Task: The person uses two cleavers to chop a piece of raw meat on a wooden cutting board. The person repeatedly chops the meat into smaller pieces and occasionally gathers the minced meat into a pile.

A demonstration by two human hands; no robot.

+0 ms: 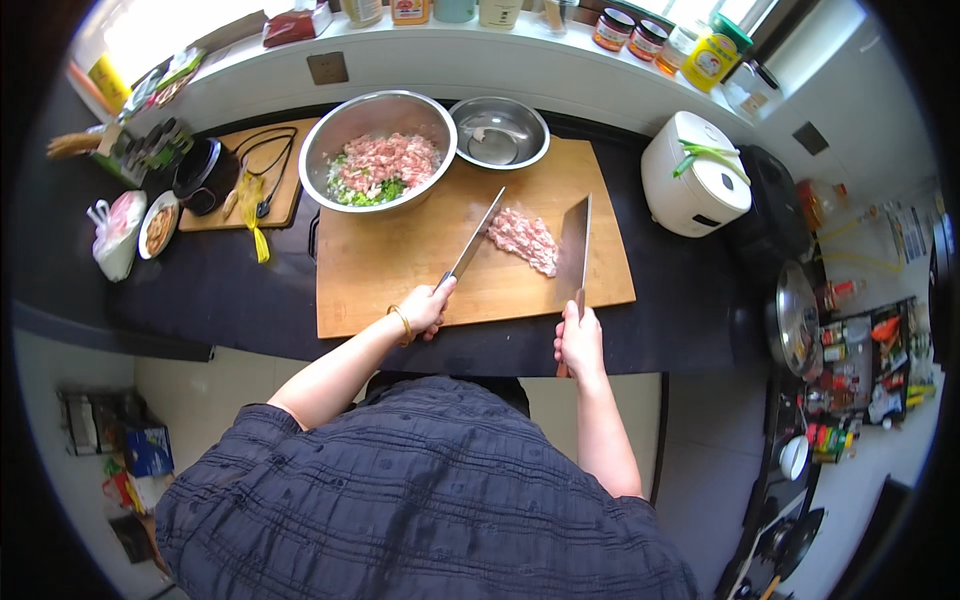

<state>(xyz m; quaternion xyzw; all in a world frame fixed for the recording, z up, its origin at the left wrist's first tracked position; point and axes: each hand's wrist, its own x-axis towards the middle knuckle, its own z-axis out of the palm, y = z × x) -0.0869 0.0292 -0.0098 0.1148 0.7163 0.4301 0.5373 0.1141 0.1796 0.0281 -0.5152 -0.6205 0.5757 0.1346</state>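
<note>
From the head view, two steel cleavers flank one pile of minced pink meat (524,238) on the wooden chopping board (400,270) on the dark desk (230,290), below two steel bowls. The left hand (425,308) has its fingers wrapped round the narrow cleaver (476,243); the right hand (579,343) seemingly clasps the broad cleaver (575,245), its blade edge-down beside the meat.

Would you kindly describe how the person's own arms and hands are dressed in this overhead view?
Both forearms are bare, and no gloves are worn. The left hand has a thin gold-coloured bangle at its wrist. The right hand shows no jewellery. A dark blue-grey textured shirt with short sleeves covers the shoulders.
</note>
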